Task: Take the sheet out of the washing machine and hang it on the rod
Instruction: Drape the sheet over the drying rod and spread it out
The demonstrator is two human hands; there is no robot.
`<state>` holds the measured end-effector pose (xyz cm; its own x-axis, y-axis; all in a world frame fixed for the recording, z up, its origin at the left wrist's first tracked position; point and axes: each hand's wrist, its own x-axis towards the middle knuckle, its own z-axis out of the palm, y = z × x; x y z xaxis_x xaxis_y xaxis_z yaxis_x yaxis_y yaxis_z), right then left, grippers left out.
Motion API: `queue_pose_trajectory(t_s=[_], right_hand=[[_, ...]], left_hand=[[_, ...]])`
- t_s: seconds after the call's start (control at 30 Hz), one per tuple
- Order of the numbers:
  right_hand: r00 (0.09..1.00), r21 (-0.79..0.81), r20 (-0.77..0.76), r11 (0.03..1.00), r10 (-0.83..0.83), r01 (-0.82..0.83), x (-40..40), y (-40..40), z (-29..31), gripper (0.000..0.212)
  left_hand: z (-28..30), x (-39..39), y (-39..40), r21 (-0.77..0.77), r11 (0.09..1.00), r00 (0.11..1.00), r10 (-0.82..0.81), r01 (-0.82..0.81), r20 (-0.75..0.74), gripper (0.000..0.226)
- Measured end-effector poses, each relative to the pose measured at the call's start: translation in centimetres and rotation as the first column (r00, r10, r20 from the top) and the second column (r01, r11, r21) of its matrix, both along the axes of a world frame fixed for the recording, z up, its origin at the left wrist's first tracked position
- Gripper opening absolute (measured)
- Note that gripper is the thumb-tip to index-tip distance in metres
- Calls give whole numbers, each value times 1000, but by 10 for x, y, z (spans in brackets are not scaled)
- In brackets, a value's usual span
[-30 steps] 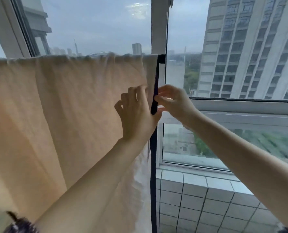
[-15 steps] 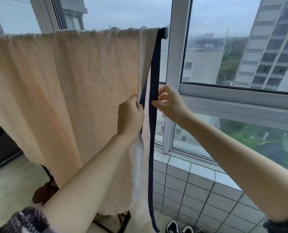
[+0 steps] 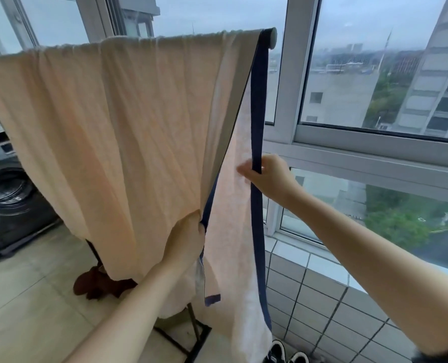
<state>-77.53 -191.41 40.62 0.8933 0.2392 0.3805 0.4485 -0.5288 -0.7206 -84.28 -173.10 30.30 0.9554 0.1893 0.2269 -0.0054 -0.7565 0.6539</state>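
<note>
Now the sheet (image 3: 118,121), peach with a dark blue border, hangs draped over the rod (image 3: 271,38), top fold bunched along it, both layers falling toward the floor. Your left hand (image 3: 186,247) has its fingers curled round the front layer's right edge low down, bunching the cloth and blue trim together. Your right hand (image 3: 267,176) is higher and to the right, thumb and fingers pinching the blue border strip (image 3: 257,106) of the back layer, near the strip's middle height. The two hands are well apart, pulling the layers open into a V. The rod's right end pokes out just past the sheet, in front of the window frame (image 3: 293,82). The washing machine (image 3: 8,189) sits at the left edge, door glass facing you, partly hidden behind the sheet. A dark stand leg (image 3: 194,326) shows under the cloth on the tiled floor (image 3: 29,297). Shoes (image 3: 277,349) at the bottom edge, beside the tiled wall (image 3: 322,297). A brown lump (image 3: 94,284) lies under the sheet; cannot tell what it is.
</note>
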Motion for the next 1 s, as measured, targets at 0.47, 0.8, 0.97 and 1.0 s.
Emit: queue_pose_trajectory(t_s=[0.47,0.8,0.97,1.0], right_hand=[[996,-198,-80,978,43,-58,-10,6,-21,48],[998,-264,-59,964,-18,2,-5,-2,-14,49],[987,-246,-150,969,-51,13,7,-4,-13,28],[988,-250,-141,968,-57,20,9,-5,-12,25]], left_hand=[[19,16,-47,327,932,982,117,-160,149,84],[56,32,-41,339,901,873,79,-269,481,25],[38,25,-32,446,888,974,9,-112,226,14],[28,22,-31,452,888,988,10,-80,156,14]])
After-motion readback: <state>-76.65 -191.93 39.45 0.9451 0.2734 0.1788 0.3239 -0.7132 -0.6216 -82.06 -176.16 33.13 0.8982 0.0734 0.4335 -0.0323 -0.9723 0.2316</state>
